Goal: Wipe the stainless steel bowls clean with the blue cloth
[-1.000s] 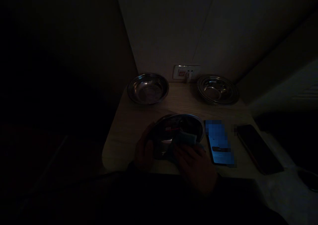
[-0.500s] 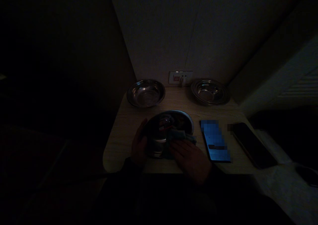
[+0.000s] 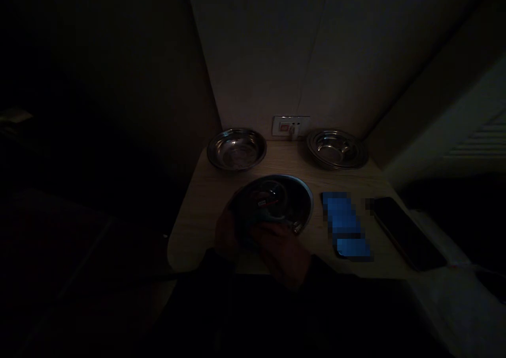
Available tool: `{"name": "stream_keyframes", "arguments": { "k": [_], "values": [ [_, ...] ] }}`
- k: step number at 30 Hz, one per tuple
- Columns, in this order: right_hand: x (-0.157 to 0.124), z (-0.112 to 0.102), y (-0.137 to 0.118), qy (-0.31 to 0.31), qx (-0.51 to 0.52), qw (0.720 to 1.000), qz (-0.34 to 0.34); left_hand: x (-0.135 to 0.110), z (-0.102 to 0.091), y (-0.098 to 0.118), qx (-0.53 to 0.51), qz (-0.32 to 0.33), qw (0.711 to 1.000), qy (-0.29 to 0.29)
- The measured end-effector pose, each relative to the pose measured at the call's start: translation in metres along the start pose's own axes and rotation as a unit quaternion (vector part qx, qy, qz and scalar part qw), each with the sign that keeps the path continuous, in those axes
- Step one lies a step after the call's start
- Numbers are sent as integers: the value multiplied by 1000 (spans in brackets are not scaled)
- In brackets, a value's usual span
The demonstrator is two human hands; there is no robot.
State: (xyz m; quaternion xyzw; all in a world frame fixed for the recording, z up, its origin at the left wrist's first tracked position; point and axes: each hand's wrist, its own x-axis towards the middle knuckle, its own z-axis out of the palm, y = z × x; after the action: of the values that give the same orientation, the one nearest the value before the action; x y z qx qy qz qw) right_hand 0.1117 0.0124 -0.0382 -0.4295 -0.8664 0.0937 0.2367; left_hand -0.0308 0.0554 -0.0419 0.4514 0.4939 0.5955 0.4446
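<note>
A shiny metal bowl (image 3: 294, 197) sits near the front of the small wooden table, with a small label and a red mark inside. My left hand (image 3: 226, 235) grips its left rim, fingers mostly lost in the dark. Over the near part of the bowl, my right hand (image 3: 281, 251) presses a bluish cloth (image 3: 245, 232) against the inner surface. The fingers and palm hide most of the cloth, and the dim light blurs its edges.
Behind stand another metal bowl (image 3: 237, 150) at left and a stack of metal bowls (image 3: 336, 150) at right. A lit phone (image 3: 343, 223) and a dark phone (image 3: 409, 234) lie on the right of the table (image 3: 193, 210). A wall socket (image 3: 291, 126) is behind.
My right hand has slid the cloth left across the bowl, toward my left hand. The left hand still holds the rim. The view has shifted slightly.
</note>
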Motion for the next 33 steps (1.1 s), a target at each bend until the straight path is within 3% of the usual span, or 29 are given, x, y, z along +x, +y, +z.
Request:
{"name": "stream_keyframes", "arguments": {
  "k": [4,8,11,14,17,19,23,26,30,33],
  "values": [
    [13,7,-4,1,26,999,28,2,-5,-3,0,11,1000,-11],
    [3,-19,11,-60,-62,995,-42,3,-7,-3,22,16,999,29],
    [-3,-33,17,-94,-109,987,-71,2,-5,0,20,26,999,11],
    [7,-22,7,-84,-77,993,-34,1,-5,1,19,33,999,-8],
    [21,-3,-5,-56,-13,998,9,1,-7,-1,41,19,999,25],
    [21,-1,-4,-47,-3,999,-1,2,-7,-2,52,21,998,33],
    [0,-24,17,-79,-81,990,-80,2,-5,-1,45,37,998,20],
    [-7,-34,22,-98,-108,985,-91,2,-4,0,42,36,998,10],
    [11,-7,2,-36,-10,999,-25,1,-5,-1,2,31,999,-10],
    [18,6,-4,6,30,999,-27,1,-5,-1,-21,39,999,-31]
  ]
}}
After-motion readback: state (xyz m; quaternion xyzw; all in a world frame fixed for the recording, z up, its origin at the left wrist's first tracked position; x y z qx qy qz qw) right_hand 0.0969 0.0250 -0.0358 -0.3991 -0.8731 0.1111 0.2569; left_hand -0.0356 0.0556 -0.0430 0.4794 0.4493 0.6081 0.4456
